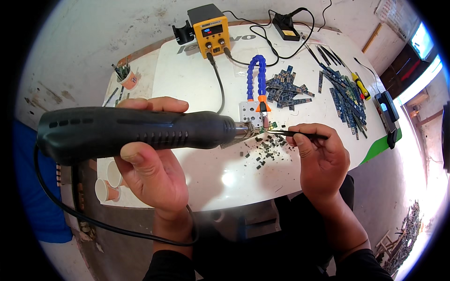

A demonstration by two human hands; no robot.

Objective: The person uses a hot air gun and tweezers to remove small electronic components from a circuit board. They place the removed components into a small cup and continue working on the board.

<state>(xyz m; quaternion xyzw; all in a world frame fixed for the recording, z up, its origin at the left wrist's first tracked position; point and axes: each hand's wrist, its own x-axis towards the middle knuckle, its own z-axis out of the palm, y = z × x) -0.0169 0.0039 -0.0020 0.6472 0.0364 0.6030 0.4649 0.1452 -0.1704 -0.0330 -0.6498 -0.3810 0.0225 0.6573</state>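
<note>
My left hand point(157, 175) is wrapped round a black hot air gun point(136, 132), held level with its metal nozzle point(244, 130) pointing right. Between the fingers of my right hand point(323, 157) is a pair of black tweezers point(304, 135), tips reaching left to the nozzle's mouth. A small green circuit board piece point(273, 125) shows at the tips; whether they grip it I cannot tell. Just behind stands a metal holder block point(248, 111) with blue jointed arms point(256, 77) and an orange clip point(263, 104). Small black chips point(267, 152) lie scattered below the tips.
A yellow soldering station point(212, 32) stands at the back, beside a black iron stand point(286, 27). Circuit board strips point(287, 88) are heaped right of the holder, with more strips point(349, 105) farther right near a yellow-handled tool point(360, 85). Paper cups point(107, 190) sit at left; the gun's cable point(93, 218) loops below.
</note>
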